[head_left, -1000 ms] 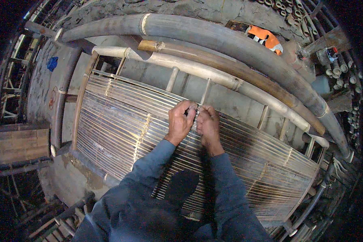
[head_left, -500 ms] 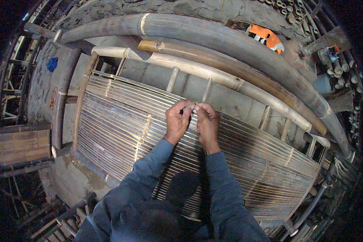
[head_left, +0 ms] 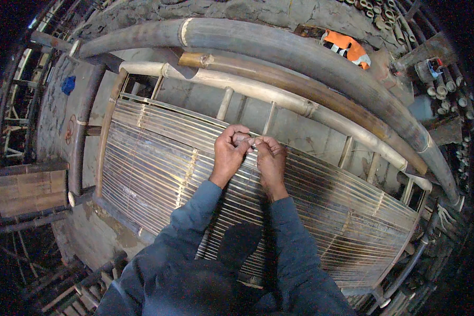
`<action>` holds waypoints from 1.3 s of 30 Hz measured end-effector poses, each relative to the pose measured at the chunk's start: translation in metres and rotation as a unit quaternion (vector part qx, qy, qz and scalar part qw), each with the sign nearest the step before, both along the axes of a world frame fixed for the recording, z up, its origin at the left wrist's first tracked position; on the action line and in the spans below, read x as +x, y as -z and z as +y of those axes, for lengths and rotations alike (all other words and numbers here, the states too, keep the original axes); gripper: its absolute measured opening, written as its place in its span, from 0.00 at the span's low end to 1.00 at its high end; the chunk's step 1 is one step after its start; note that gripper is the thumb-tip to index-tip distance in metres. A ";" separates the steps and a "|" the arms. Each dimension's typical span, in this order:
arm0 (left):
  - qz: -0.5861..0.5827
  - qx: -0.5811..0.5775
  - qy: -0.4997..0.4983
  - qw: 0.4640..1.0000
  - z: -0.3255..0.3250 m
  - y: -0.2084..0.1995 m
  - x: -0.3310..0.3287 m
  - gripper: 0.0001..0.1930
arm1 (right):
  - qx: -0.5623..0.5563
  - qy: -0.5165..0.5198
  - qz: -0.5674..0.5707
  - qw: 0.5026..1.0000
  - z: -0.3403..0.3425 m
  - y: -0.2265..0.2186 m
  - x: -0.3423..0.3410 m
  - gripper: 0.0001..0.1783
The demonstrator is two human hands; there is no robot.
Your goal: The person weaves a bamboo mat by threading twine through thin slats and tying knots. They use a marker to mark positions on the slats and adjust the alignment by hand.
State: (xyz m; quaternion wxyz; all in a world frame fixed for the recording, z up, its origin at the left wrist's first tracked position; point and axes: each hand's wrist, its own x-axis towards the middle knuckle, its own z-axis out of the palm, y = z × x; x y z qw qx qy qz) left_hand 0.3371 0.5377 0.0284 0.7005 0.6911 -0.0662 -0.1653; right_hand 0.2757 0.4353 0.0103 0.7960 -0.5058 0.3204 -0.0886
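1. Head view: bare left hand (head_left: 230, 150) and bare right hand (head_left: 271, 160) meet at the far edge, near the middle, of a wide panel of thin, pale bamboo slats (head_left: 150, 159); fingers curled, tips close, whether pinching anything I cannot tell
2. Apparent step: fingertip work there; the next move probably calls for steady fingers

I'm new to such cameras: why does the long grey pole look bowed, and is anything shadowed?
Head view: fisheye distortion likely bows the grey pole; head view: dark shadow lies across slats right of the right hand; corners black.
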 end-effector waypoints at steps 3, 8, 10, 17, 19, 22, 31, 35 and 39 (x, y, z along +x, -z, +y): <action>-0.005 -0.021 0.004 1.000 0.002 0.003 -0.002 0.04 | -0.009 -0.016 0.014 1.000 -0.001 0.002 0.001 0.09; -0.041 0.044 0.039 0.997 0.007 0.003 -0.002 0.05 | 0.083 -0.038 0.040 0.995 -0.008 -0.009 0.000 0.09; -0.042 0.055 0.044 0.997 0.007 0.000 -0.003 0.05 | 0.094 -0.035 0.038 0.994 -0.009 -0.016 0.000 0.08; -0.113 0.089 0.039 0.989 0.004 0.007 -0.005 0.06 | 0.194 -0.028 0.045 0.980 -0.014 -0.017 0.000 0.05; -0.161 0.115 0.043 0.979 0.006 0.008 -0.004 0.06 | 0.218 -0.037 0.035 0.975 -0.015 -0.018 0.000 0.05; -0.245 0.140 0.057 0.958 0.007 0.006 -0.001 0.07 | 0.246 -0.037 0.045 0.967 -0.018 -0.016 -0.001 0.05; -0.338 0.241 0.080 0.906 0.008 -0.012 0.003 0.02 | 0.023 -0.066 0.071 0.995 -0.016 -0.021 -0.002 0.07; -0.260 0.168 0.061 0.949 0.004 -0.010 0.002 0.02 | -0.204 0.004 -0.079 0.976 -0.012 0.010 -0.013 0.08; -0.232 0.146 0.086 0.958 0.017 -0.005 0.006 0.02 | -0.414 -0.147 0.009 0.898 -0.037 -0.004 -0.043 0.10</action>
